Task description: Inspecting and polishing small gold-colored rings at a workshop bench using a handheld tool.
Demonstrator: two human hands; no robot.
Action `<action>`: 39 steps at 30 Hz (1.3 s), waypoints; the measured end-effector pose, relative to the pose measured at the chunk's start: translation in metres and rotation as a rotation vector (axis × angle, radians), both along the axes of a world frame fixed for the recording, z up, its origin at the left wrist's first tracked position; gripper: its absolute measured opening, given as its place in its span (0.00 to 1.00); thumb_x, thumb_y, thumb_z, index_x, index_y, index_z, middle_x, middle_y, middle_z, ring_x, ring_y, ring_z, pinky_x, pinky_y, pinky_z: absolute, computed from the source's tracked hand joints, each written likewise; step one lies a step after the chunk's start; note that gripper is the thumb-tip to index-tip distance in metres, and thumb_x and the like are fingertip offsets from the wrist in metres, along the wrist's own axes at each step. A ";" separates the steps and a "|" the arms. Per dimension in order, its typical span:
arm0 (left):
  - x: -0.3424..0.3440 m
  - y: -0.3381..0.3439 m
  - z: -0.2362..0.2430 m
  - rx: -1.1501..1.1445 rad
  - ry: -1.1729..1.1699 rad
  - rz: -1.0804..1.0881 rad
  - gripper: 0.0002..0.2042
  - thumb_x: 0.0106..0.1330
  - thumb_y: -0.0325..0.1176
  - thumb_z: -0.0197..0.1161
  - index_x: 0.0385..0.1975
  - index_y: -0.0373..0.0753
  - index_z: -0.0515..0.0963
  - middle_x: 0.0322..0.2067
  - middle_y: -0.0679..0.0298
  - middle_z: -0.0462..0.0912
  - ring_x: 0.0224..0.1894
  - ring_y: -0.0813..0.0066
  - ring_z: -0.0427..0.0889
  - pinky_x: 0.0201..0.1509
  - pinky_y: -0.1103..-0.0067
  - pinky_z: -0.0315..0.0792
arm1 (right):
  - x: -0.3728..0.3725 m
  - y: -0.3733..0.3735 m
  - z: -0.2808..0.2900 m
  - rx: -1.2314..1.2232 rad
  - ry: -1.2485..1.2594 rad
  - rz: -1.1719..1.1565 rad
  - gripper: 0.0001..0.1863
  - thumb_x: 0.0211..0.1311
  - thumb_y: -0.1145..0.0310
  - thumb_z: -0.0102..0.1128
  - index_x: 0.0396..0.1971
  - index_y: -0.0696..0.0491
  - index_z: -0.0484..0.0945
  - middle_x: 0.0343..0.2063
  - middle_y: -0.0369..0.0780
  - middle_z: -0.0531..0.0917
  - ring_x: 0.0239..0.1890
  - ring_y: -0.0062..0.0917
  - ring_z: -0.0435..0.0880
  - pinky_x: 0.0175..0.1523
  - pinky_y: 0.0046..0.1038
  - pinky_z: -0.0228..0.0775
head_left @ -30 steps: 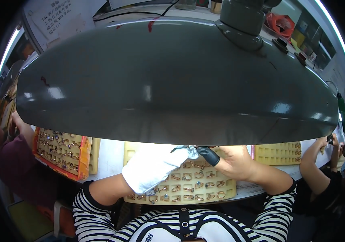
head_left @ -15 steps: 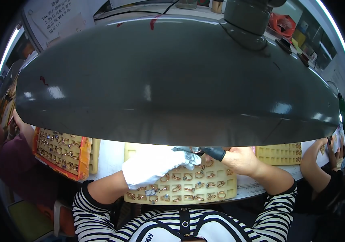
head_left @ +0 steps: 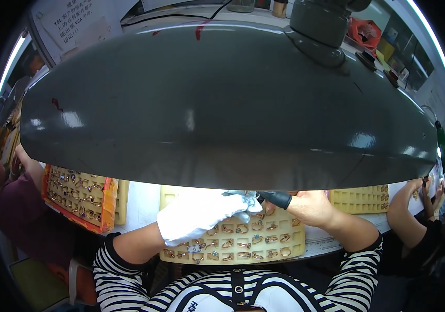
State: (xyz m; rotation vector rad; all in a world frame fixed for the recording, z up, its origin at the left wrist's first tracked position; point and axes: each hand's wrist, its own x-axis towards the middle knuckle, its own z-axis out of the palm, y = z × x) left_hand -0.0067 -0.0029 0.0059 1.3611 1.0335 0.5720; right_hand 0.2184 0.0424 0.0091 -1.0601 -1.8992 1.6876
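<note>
My left hand (head_left: 201,213) wears a white glove. Its fingers are closed in a pinch around a small shiny ring (head_left: 259,197), mostly covered by the fingertips. My right hand (head_left: 308,207), with black covers on its fingers, meets the glove from the right. Its fingers are bent together at the ring, and the lamp hood's lower edge hides part of them. Below both hands lies a cream slotted tray (head_left: 298,244) bearing rows of gold-coloured rings, some with pale blue stones. A small white tag (head_left: 194,249) rests among them.
A large dark grey lamp hood (head_left: 222,114) spans the view above my hands. An orange-rimmed tray of rings (head_left: 109,203) stands left, another cream tray (head_left: 355,200) right. People sit on both sides: a purple sleeve (head_left: 22,203) left, a forearm (head_left: 407,213) right.
The gloved fingers have shifted slightly right and turned, covering more of the ring. My right hand has moved very little. At the far right, the other person's hands have moved.
</note>
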 end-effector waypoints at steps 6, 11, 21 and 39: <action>0.005 0.002 0.012 -0.086 -0.164 -0.035 0.19 0.64 0.43 0.46 0.47 0.36 0.72 0.38 0.62 0.78 0.42 0.76 0.75 0.50 0.80 0.66 | 0.000 -0.004 0.002 0.078 0.014 -0.008 0.06 0.55 0.72 0.55 0.30 0.60 0.76 0.25 0.38 0.79 0.29 0.20 0.77 0.36 0.22 0.70; 0.003 0.004 -0.003 -0.080 -0.140 -0.041 0.20 0.63 0.46 0.47 0.46 0.39 0.72 0.37 0.62 0.78 0.41 0.74 0.75 0.50 0.79 0.65 | -0.002 -0.007 0.001 0.200 -0.007 0.001 0.18 0.60 0.57 0.48 0.42 0.54 0.75 0.35 0.39 0.79 0.38 0.19 0.75 0.42 0.20 0.66; 0.003 0.005 0.009 0.159 0.224 -0.090 0.18 0.65 0.44 0.42 0.46 0.45 0.73 0.42 0.60 0.76 0.43 0.69 0.75 0.48 0.80 0.67 | -0.004 -0.006 0.003 0.674 -0.158 0.030 0.10 0.54 0.70 0.52 0.36 0.52 0.76 0.19 0.40 0.77 0.20 0.25 0.76 0.27 0.25 0.67; 0.005 0.003 0.006 -0.290 -0.285 0.053 0.16 0.65 0.39 0.47 0.43 0.32 0.73 0.38 0.58 0.78 0.40 0.72 0.77 0.48 0.78 0.69 | -0.001 -0.001 0.002 0.436 -0.121 0.207 0.15 0.58 0.65 0.51 0.42 0.57 0.72 0.31 0.40 0.78 0.33 0.23 0.77 0.39 0.23 0.69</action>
